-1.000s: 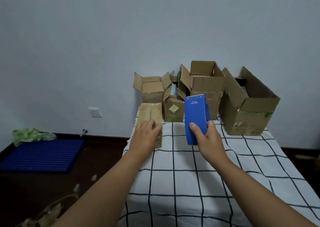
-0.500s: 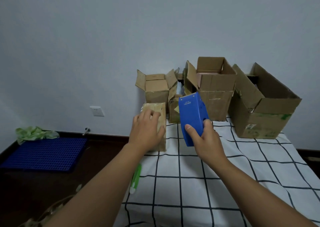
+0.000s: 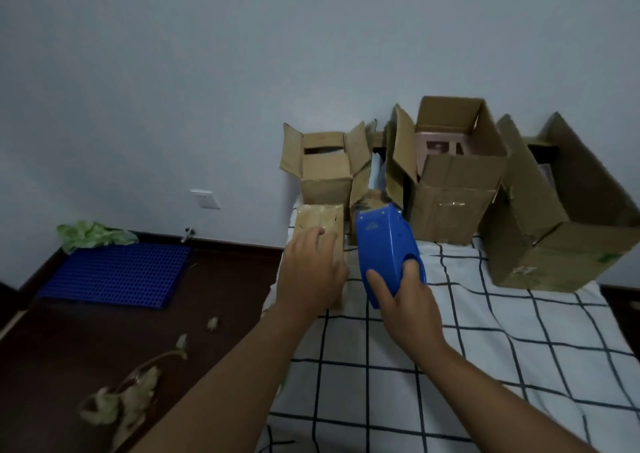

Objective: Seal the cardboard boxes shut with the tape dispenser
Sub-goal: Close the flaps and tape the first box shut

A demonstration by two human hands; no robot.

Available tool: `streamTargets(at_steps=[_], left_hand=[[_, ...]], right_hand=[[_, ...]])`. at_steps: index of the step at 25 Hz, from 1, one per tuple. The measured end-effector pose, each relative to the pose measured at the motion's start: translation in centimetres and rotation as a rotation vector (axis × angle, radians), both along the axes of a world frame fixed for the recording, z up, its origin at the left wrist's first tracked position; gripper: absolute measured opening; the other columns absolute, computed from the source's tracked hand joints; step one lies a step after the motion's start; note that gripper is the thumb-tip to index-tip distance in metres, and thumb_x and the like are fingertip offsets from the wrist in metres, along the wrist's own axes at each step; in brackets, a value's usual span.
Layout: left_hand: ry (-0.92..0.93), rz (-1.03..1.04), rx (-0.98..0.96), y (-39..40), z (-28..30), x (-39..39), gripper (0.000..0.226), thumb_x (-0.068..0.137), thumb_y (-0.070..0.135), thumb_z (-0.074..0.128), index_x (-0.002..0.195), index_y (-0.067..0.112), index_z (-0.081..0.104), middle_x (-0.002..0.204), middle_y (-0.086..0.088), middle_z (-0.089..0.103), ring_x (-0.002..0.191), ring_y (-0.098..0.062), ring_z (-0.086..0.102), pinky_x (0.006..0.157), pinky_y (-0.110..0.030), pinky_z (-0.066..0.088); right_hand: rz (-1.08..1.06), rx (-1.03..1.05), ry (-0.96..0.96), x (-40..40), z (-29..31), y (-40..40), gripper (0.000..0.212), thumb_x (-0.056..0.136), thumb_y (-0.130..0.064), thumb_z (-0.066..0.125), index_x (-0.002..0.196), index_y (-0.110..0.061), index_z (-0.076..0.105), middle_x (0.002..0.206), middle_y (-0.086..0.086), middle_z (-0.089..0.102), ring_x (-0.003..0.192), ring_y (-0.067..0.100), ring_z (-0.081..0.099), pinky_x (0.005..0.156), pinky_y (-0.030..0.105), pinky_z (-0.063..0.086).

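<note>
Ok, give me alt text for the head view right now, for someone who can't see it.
A person's right hand grips a blue tape dispenser beside a small closed cardboard box, which the left hand rests on, fingers spread, on a white bed cover with a black grid. Three open cardboard boxes stand behind against the wall.

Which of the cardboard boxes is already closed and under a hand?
The small box at the bed's left edge, under the left hand. Its flaps are shut; the three bigger boxes behind stand open.
</note>
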State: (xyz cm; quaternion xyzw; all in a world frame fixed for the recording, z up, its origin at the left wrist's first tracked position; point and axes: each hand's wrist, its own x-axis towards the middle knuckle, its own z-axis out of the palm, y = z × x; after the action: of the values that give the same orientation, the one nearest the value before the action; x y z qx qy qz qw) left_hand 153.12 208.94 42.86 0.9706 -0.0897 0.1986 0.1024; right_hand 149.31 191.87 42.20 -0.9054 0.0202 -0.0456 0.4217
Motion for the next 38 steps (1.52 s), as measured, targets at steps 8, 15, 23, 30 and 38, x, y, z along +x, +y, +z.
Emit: streamTargets(at_steps=[8,15,23,30,38], left_hand=[[0.329,0.061,-0.006,2.4,15.9,-7.1,0.049,0.080,0.038,0.055,0.123,0.014,0.054,0.122,-0.009,0.057,0.112,-0.026,0.054,0.092,-0.038,0.047],[0.433,0.012,0.056,7.9,21.0,-8.1,0.051,0.080,0.035,0.061,0.126,0.014,0.055,0.131,-0.011,0.055,0.125,-0.029,0.050,0.104,-0.042,0.041],[0.551,-0.237,-0.034,14.6,21.4,-1.7,0.054,0.092,0.032,0.052,0.142,0.018,0.040,0.150,-0.006,0.033,0.135,-0.022,0.035,0.106,-0.036,0.039],[0.518,-0.293,0.064,13.6,22.4,5.0,0.052,0.093,0.035,0.052,0.140,0.014,0.045,0.141,-0.009,0.045,0.123,-0.025,0.047,0.095,-0.037,0.045],[0.486,-0.425,0.201,13.7,20.3,14.3,0.048,0.092,0.039,0.048,0.135,0.018,0.046,0.135,-0.005,0.048,0.122,-0.022,0.045,0.098,-0.037,0.042]], right_hand=[[0.050,-0.006,0.312,-3.2,15.9,1.0,0.041,0.098,-0.047,0.051,0.111,-0.011,0.036,0.088,0.005,0.057,0.071,0.026,0.058,0.052,0.035,0.044],[0.015,-0.057,0.380,-3.3,22.3,6.2,0.038,0.100,-0.044,0.051,0.105,-0.009,0.037,0.084,0.003,0.053,0.071,0.026,0.055,0.055,0.036,0.043],[-0.266,0.050,0.453,-2.4,22.8,13.4,0.037,0.099,-0.045,0.053,0.103,-0.012,0.039,0.086,0.001,0.056,0.071,0.019,0.057,0.059,0.039,0.051],[-0.396,0.178,0.418,0.7,23.0,12.4,0.036,0.098,-0.044,0.055,0.101,-0.011,0.039,0.082,-0.002,0.052,0.066,0.011,0.053,0.048,0.029,0.037],[-0.522,0.204,0.399,7.0,22.8,13.8,0.036,0.098,-0.044,0.055,0.104,-0.012,0.039,0.086,-0.003,0.050,0.070,0.010,0.054,0.053,0.035,0.048]])
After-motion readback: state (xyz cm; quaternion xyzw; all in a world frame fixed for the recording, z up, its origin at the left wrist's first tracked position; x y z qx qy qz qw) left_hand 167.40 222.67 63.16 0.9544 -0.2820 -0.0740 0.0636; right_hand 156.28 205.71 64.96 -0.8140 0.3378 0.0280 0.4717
